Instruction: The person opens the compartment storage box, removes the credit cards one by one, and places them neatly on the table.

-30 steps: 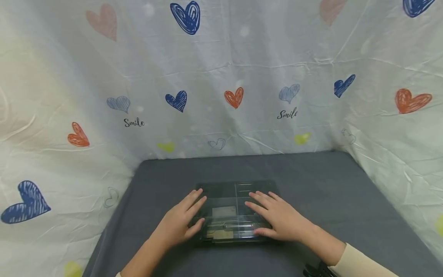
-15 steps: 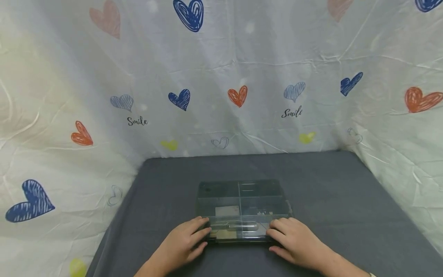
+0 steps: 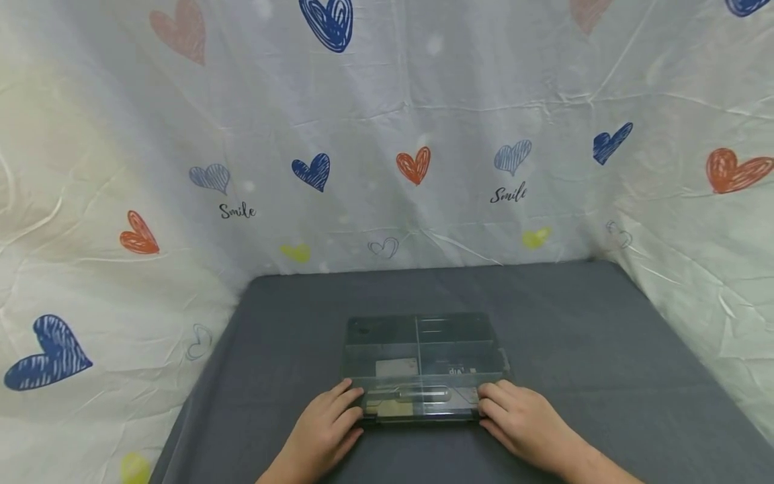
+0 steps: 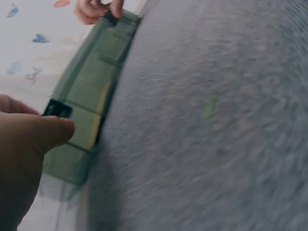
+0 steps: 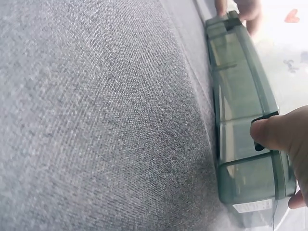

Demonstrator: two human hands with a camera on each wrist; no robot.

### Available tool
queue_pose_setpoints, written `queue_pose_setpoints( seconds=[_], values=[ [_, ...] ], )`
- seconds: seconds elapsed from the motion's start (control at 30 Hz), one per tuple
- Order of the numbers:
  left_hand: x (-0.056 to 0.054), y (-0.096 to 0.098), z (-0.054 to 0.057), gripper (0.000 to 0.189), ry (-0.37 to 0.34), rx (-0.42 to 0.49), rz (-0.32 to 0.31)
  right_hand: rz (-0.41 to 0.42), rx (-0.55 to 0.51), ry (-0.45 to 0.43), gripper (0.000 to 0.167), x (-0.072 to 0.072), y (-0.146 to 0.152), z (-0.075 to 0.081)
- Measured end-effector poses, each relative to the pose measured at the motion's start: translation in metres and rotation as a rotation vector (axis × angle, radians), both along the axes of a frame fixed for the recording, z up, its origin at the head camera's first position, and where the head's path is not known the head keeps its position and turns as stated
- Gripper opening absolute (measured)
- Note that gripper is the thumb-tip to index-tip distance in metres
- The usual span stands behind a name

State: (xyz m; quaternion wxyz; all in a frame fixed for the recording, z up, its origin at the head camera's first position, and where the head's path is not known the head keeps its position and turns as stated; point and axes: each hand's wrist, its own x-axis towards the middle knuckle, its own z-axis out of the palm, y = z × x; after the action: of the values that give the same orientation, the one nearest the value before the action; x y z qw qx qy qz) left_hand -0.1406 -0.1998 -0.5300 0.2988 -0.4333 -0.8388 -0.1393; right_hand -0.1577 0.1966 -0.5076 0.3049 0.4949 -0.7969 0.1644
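Observation:
A translucent green compartment storage box (image 3: 387, 329) lies with its lid down on the grey-covered table. My left hand (image 3: 323, 430) grips its front left corner, the thumb against a black latch (image 4: 58, 109) in the left wrist view. At the front right corner my right hand (image 3: 535, 427) holds the box likewise, its thumb pressing the other black latch (image 5: 259, 146). Through the lid show a white flat piece (image 3: 396, 367), a tan piece (image 3: 393, 408) and a dark item with white lettering (image 3: 462, 371). What these contents are cannot be told.
Dark grey cloth (image 3: 580, 336) covers the table all around the box. Behind it and along both sides hangs a white curtain (image 3: 357, 215) printed with hearts and "Smile".
Both hands have come down from spread fingers over the lid to the box's front corners. In the last half second they have shifted slightly at those corners. The box stays put.

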Motion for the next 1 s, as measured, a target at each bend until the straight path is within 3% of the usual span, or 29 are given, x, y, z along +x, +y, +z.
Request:
queue_pose_setpoints(
  seconds=[0.17, 0.3, 0.47, 1.0],
  values=[
    [-0.001, 0.008, -0.003, 0.04, 0.076, -0.046, 0.062, -0.009, 0.015, -0.007, 0.03, -0.001, 0.001, -0.001],
    [-0.001, 0.01, -0.003, 0.02, 0.095, -0.041, 0.055, -0.01, 0.027, -0.005, 0.031, -0.002, 0.0, -0.002],
    [-0.002, 0.014, -0.005, 0.035, 0.107, -0.029, 0.049, -0.022, 0.044, 0.014, 0.034, -0.002, -0.001, -0.001],
    [-0.004, 0.019, -0.012, 0.034, 0.171, -0.026, 0.089, -0.051, 0.052, 0.014, 0.041, 0.0, 0.0, -0.004]
  ],
)
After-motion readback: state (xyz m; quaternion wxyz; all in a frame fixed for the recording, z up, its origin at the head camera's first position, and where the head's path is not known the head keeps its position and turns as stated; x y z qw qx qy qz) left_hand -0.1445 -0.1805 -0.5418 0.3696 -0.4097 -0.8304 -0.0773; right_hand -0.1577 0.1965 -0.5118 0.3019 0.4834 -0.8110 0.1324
